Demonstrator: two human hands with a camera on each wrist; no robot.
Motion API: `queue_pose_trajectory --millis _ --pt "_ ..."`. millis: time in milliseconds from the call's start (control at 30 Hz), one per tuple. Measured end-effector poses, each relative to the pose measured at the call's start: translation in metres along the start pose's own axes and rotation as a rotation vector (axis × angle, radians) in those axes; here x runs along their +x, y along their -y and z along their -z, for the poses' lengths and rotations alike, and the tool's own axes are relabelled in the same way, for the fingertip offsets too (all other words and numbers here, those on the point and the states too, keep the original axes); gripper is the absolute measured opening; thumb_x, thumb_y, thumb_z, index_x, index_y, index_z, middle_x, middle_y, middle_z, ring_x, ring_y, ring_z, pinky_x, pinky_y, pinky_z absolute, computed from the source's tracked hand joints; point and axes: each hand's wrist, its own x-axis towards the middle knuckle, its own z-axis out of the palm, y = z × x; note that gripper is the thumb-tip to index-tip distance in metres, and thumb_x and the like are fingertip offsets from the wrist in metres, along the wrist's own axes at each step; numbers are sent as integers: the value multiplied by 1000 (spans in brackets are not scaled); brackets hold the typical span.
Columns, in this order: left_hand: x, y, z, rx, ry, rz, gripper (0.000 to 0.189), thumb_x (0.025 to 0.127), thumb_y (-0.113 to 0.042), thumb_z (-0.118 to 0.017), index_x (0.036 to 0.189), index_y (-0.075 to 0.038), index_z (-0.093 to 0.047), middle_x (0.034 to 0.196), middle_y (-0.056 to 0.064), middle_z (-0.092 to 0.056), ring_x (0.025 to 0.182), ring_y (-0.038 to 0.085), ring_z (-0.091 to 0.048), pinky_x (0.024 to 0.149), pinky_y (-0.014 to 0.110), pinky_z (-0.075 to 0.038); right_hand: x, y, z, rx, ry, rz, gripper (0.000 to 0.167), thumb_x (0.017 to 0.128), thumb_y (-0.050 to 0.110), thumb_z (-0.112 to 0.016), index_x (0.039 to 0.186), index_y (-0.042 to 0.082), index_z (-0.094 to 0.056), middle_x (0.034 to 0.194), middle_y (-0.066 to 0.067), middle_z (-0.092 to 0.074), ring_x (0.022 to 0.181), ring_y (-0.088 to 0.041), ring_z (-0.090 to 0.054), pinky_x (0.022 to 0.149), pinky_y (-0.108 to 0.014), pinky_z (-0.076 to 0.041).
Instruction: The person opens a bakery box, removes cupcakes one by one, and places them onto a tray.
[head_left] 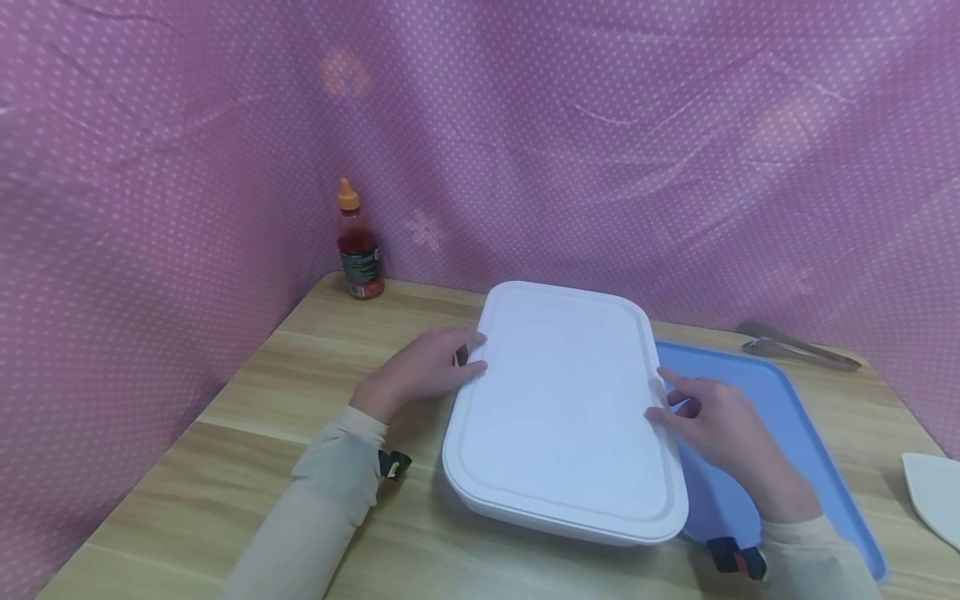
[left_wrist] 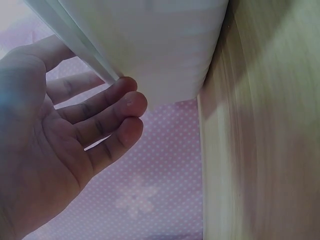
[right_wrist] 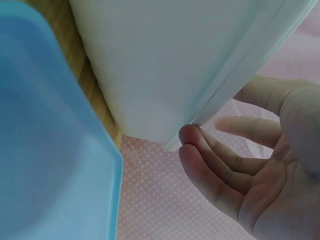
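Observation:
A white rectangular lid covers a deep white box standing on the wooden table. My left hand grips the lid's left edge, thumb and index finger at the rim. In the left wrist view, its other fingertips curl in below the lid's edge. On the opposite side my right hand pinches the lid's right edge, with fingertips under the rim in the right wrist view. Lid and box sit together along the visible seam. The inside of the box is hidden.
Right of the box, partly behind it, lies a blue tray. Metal tongs rest behind the tray. A red sauce bottle with an orange cap stands at the back left corner. A white item is cut off at the right edge.

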Motion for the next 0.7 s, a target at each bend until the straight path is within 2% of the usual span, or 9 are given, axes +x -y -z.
queue_pose_trajectory --millis 433,700 --pt "0 -2 -1 -53 -21 54 45 99 -30 -65 140 -14 -60 111 4 -69 96 18 -62 88 37 -56 -3 7 1 29 -37 -13 61 88 21 -78 138 -6 -55 99 -20 -75 76 -22 -71 57 -27 -55" --pt "1 -2 -1 -43 -19 67 46 97 -30 -68 139 -13 -61 109 5 -69 94 19 -61 86 36 -56 -4 11 4 50 -49 -24 60 89 18 -76 139 -6 -55 102 -22 -74 77 -24 -72 57 -28 -55"
